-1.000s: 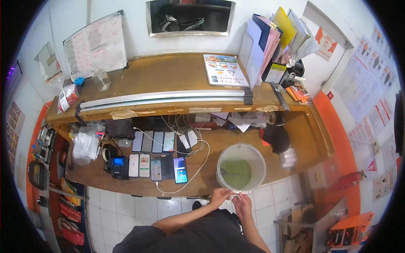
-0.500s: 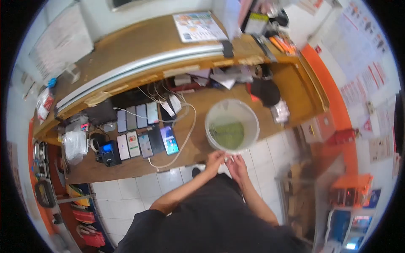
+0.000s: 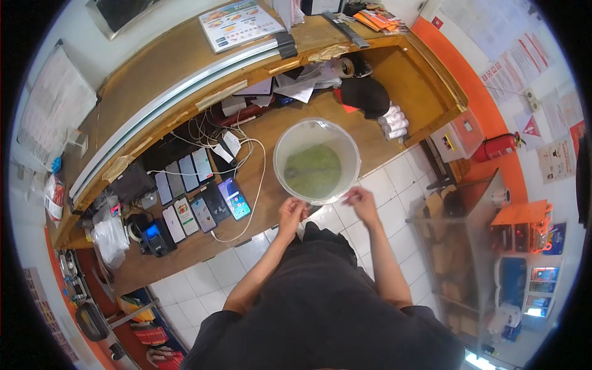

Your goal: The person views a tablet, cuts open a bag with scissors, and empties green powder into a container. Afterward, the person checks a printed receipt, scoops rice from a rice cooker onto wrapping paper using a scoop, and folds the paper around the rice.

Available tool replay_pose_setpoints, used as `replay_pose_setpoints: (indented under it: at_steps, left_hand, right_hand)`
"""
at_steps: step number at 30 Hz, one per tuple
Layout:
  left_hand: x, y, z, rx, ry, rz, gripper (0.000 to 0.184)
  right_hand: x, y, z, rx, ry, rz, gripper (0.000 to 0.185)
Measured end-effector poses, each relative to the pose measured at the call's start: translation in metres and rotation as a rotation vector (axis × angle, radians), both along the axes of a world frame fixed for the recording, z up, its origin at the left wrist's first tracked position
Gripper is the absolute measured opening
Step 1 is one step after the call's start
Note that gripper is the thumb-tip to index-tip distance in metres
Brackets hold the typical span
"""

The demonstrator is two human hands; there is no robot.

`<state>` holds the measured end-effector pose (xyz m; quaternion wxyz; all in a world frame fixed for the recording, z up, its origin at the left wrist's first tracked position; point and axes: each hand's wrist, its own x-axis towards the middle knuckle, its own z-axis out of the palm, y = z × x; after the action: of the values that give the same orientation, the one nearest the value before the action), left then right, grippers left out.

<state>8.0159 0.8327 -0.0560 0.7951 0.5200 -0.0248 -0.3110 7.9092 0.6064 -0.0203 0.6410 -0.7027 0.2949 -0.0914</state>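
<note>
Head camera view, looking down on a wooden surface [image 3: 185, 258] with a raised shelf [image 3: 161, 57] along its far side. No brand name can be read with certainty: the printed sheet [image 3: 239, 26] on the shelf has a large heading and food pictures, but its words are too small and soft to make out. Red and black print on the wall notices [image 3: 517, 66] at right, the handwriting on the whiteboard [image 3: 57, 108] at left and the text on the lit phone screens are equally unreadable.

A round, translucent bucket [image 3: 280, 145] stands near the surface's near edge, with green material [image 3: 313, 169] inside. It lies just beyond the two hands and roughly between them. The left hand [image 3: 293, 213] is at its near left side, fingers curled inward; the right hand [image 3: 360, 202], slightly blurred, is at its near right side, fingers bent. The hands are apart from each other. Whether either one grips or touches the rim cannot be told.

Left of the bucket are rows of phones [image 3: 233, 198], a loose white cable [image 3: 264, 179] and a black and blue device [image 3: 156, 239]. Beyond it, to the right, are a black cap [image 3: 365, 97] and white rolls [image 3: 393, 122].
</note>
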Motion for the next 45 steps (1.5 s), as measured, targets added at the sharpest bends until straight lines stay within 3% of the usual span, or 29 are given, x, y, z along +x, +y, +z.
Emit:
replay_pose_setpoints:
  at_steps: [3,4,6,9,11,14,19,28,36,45]
  left_hand:
    - [0.018,0.015,-0.005,0.119,0.015,0.058,0.014]
    - [0.022,0.016,0.001,0.116,-0.036,0.114,0.018]
    - [0.031,0.022,0.007,0.147,-0.124,0.138,0.030]
    - [0.037,0.021,0.012,0.149,-0.129,0.121,0.031]
    - [0.038,0.021,0.012,0.161,-0.131,0.111,0.032]
    - [0.036,0.021,0.015,0.171,-0.125,0.108,0.033]
    - [0.037,0.021,0.020,0.162,-0.087,0.114,0.032]
    - [0.045,0.018,0.024,0.221,-0.193,0.099,0.033]
    - [0.049,0.013,0.043,0.231,-0.252,0.087,0.059]
    - [0.059,0.006,0.052,0.238,-0.287,0.065,0.061]
  right_hand:
    - [0.035,-0.057,0.012,-0.458,-0.019,-0.217,0.021]
    - [0.055,-0.055,0.053,-0.566,0.017,-0.248,0.028]
    - [0.098,-0.063,0.082,-0.634,-0.109,-0.204,0.027]
    - [0.147,-0.082,0.073,-0.753,-0.126,-0.086,0.024]
    - [0.165,-0.082,0.076,-0.819,0.010,0.101,0.021]
    - [0.172,-0.074,0.072,-0.920,0.032,0.052,0.018]
    - [0.182,-0.083,0.035,-0.936,-0.071,0.000,0.014]
    - [0.182,-0.078,0.036,-1.009,-0.135,-0.004,0.023]
    - [0.183,-0.069,0.038,-0.932,-0.160,-0.036,0.024]
    - [0.217,-0.083,0.045,-0.490,-0.181,-0.021,0.028]
